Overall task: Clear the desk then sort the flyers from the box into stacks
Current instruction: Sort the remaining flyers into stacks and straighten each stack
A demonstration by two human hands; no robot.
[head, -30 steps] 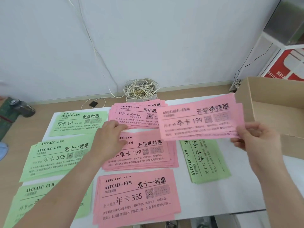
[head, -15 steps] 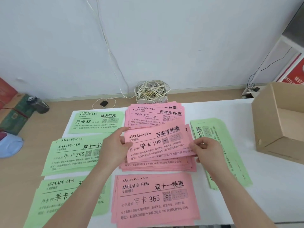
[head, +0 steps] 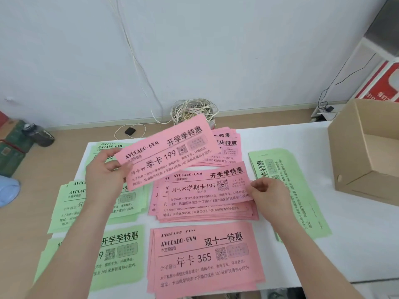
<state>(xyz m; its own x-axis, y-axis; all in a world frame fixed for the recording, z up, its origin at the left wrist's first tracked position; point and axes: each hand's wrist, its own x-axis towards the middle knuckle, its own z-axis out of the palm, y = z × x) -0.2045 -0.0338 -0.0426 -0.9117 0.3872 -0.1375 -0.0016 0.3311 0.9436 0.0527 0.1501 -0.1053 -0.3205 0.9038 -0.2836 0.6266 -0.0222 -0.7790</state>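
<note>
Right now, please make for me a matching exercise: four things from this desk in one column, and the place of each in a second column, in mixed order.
Things
1. pink "季卡 199" paper flyer
2. pink "学期卡199" paper flyer
3. brown cardboard box
4. sideways green paper flyer stack

Places
A. at the right end of the white desk
B. held above the desk by the left hand
C. on top of the middle pink stack, pinched by the right hand
D. between the pink stacks and the box

Pairs: 1-B, 2-C, 3-A, 4-D
</note>
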